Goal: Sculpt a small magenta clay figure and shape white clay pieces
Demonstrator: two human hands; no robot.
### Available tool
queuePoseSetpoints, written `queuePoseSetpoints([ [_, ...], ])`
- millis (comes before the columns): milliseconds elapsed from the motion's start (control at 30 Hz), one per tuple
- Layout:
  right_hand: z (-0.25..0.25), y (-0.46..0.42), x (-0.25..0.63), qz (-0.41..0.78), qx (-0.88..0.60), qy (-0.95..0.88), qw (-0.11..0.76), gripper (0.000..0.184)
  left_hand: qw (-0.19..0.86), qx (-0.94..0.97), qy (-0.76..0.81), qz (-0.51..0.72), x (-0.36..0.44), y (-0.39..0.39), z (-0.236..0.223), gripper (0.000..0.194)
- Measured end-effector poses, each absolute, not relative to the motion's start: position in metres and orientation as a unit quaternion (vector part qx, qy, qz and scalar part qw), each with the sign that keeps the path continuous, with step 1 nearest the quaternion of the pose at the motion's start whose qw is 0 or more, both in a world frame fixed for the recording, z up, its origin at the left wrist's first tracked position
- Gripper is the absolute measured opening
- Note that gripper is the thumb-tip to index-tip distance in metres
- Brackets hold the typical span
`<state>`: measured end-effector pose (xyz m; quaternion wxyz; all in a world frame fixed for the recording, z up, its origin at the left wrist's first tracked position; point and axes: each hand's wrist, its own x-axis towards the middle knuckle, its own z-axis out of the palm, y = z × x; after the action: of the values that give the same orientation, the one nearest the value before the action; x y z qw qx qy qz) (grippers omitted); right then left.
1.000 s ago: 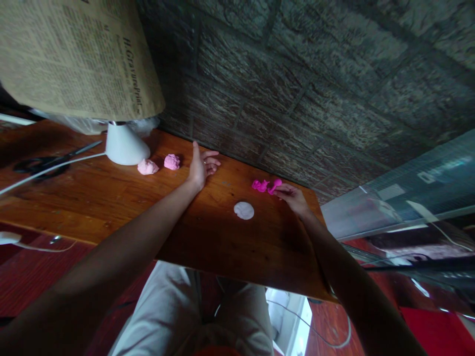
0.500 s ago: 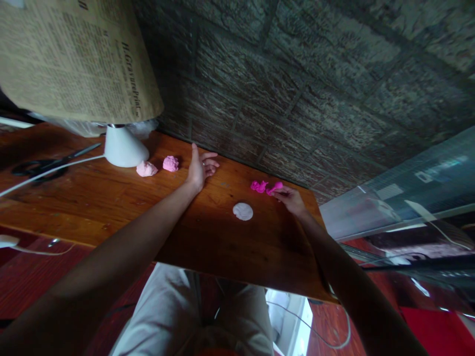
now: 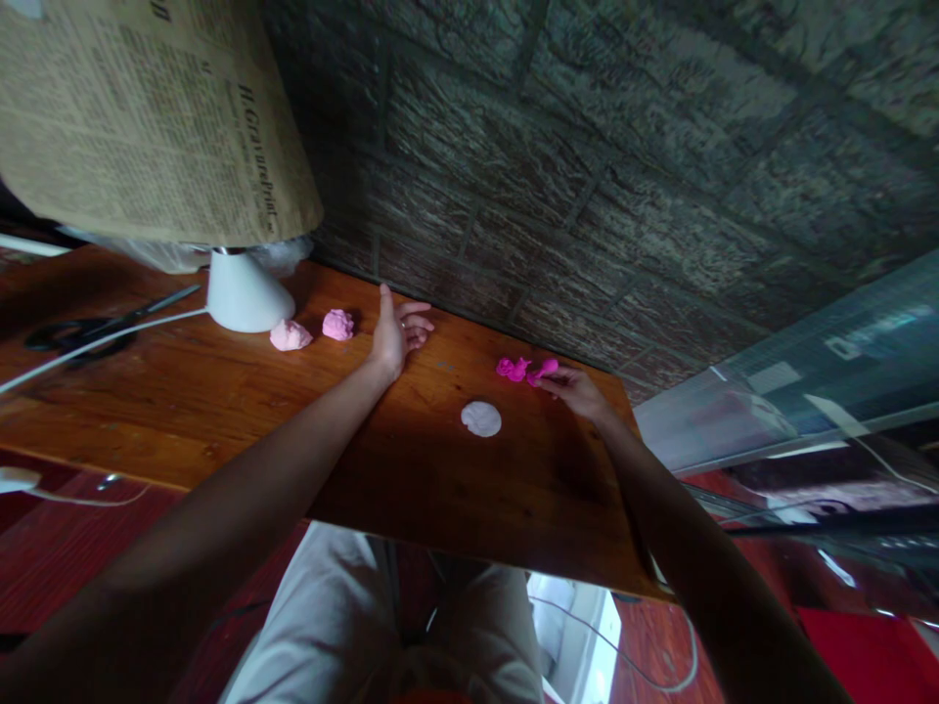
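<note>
My right hand (image 3: 577, 390) is closed in a pinch at the edge of a bright pink piece of modelling clay (image 3: 545, 370), low over the table. Just left of it lie more bright pink clay lumps (image 3: 513, 369), crinkled and close together. A flat, round white disc (image 3: 481, 418), perhaps clay too, rests on the wood nearer to me. My left hand (image 3: 397, 334) lies on its side on the table with fingers spread, holding nothing. Left of that hand are a pink clay lump (image 3: 338, 325) and a paler pink lump (image 3: 290, 334).
A lamp with a white base (image 3: 245, 293) and newspaper-print shade (image 3: 161, 117) stands at the left. Dark-handled scissors (image 3: 80, 332) lie beside it, with a white cable (image 3: 110, 340) across them. A stone-patterned wall (image 3: 558, 166) backs the wooden table (image 3: 455, 499).
Almost nothing differs. My right hand stays at the bright pink clay with at most a slight shift of the fingers, and my left hand keeps its place.
</note>
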<state>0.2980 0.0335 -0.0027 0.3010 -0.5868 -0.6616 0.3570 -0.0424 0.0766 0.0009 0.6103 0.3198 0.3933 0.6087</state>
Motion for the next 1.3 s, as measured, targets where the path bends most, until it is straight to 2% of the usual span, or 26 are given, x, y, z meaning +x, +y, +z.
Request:
queuePoseSetpoints([
  [600,0.004,0.036,0.305,0.386,-0.562,-0.68,0.269,0.056,0.614,0.318,0.388,0.609,-0.042,0.077,-0.001,0.085],
  [767,0.008,0.04,0.306,0.387,-0.573,-0.679,0.246,0.049,0.615,0.316,0.389,0.608,-0.043,0.076,0.001,0.083],
  [1300,0.002,0.033,0.293,0.343,-0.571,-0.685,0.293,0.059,0.604,0.334,0.401,0.603,-0.043,0.078,-0.001,0.087],
])
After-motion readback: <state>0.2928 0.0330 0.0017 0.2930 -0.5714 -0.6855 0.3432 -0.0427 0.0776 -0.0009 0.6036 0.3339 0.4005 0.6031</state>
